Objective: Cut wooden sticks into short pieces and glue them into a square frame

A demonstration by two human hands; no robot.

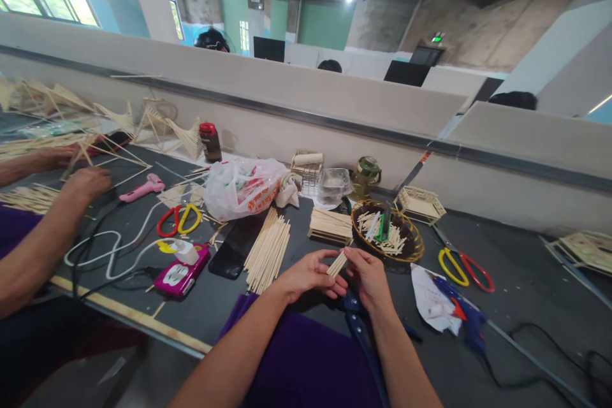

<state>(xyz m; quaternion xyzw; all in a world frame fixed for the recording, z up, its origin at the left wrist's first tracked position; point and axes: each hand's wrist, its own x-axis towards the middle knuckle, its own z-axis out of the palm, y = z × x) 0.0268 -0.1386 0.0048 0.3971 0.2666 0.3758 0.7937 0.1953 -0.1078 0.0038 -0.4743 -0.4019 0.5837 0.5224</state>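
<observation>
My left hand and my right hand meet in front of me, both closed on a small bundle of short wooden sticks held between the fingertips. A pile of long bamboo sticks lies just left of my left hand. A round woven basket with cut stick pieces and a green tool sits right behind my right hand. A stack of flat sticks lies beside the basket. Blue-handled cutters rest under my wrists on the dark table.
Yellow-and-red scissors and a blue glue gun on white paper lie to the right. To the left are a plastic bag, a black phone, a magenta power strip, more scissors and a pink tool. Another person's arms work on stick frames at far left.
</observation>
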